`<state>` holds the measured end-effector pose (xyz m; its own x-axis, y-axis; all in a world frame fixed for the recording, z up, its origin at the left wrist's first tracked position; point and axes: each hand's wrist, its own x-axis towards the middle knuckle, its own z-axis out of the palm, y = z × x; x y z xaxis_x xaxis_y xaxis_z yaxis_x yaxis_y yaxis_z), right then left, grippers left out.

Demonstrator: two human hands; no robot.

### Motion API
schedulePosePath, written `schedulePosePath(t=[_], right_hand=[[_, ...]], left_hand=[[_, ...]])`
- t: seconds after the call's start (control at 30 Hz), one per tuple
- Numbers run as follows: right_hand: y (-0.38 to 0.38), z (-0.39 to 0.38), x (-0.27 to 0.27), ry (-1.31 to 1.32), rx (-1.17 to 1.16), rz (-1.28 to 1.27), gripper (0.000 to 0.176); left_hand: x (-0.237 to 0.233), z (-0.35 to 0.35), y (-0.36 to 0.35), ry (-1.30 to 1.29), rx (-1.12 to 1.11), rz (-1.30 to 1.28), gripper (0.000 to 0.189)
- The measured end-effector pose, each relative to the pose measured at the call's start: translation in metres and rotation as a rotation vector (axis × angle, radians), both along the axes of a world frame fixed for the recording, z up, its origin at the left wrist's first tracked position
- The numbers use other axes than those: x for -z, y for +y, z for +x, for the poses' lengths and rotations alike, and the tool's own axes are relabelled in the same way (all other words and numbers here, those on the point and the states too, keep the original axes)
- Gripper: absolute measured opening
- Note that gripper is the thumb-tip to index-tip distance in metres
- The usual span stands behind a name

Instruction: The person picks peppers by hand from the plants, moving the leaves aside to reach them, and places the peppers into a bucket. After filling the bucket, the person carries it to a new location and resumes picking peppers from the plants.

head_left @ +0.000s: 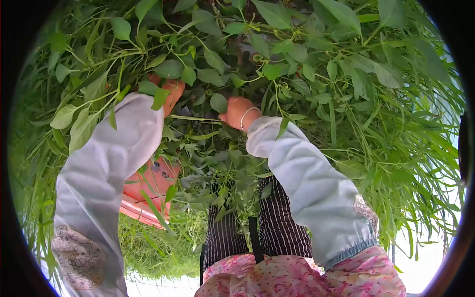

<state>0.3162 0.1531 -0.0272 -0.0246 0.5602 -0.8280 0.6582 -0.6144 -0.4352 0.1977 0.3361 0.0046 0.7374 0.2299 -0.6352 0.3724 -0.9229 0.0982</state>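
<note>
Both my arms, in pale grey sleeves, reach into a dense leafy green plant (210,76). My left hand (173,95) is pushed in among the leaves, its fingers hidden behind them. To its right, my right hand (240,113) wears a thin bracelet (243,119) and is closed, with the fingers curled in under the foliage. A long thin green stem (195,118) stretches between the two hands and meets the right thumb in this view. I cannot tell what the right fingers hold. A broad leaf (218,103) hangs right beside the right knuckles.
A pinkish-red plastic container (153,184) rests on the grass below my left forearm. Tall narrow grass (405,143) crowds the right side. My legs in striped trousers (284,213) stand close to the plant, beneath a pink floral garment (277,277).
</note>
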Motion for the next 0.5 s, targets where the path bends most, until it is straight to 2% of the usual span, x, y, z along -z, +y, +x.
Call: schedulePosePath(t=[0.13, 0.17, 0.27, 0.3, 0.33, 0.4, 0.5], right_hand=[[-0.002, 0.0, 0.029, -0.058, 0.085, 0.01, 0.036], [0.001, -0.001, 0.034, -0.087, 0.084, 0.094, 0.036], [0.015, -0.01, 0.047, -0.076, 0.279, 0.121, 0.038], [0.02, -0.015, 0.063, -0.002, 0.293, 0.077, 0.044], [0.022, -0.02, 0.078, -0.001, 0.246, 0.003, 0.045], [0.041, -0.018, 0.065, -0.006, 0.152, -0.15, 0.046], [0.037, -0.029, 0.073, -0.081, 0.135, 0.038, 0.041]], left_hand=[[0.003, 0.002, -0.006, -0.029, -0.028, -0.038, 0.043], [0.002, -0.001, -0.005, -0.044, -0.038, -0.056, 0.043], [0.004, -0.011, -0.003, -0.08, -0.077, -0.117, 0.042], [0.004, -0.014, -0.002, -0.091, -0.087, -0.134, 0.042], [0.005, -0.016, -0.002, -0.102, -0.096, -0.151, 0.042], [0.006, -0.017, 0.0, -0.131, -0.116, -0.2, 0.042], [0.01, -0.017, -0.001, -0.154, -0.14, -0.247, 0.041]])
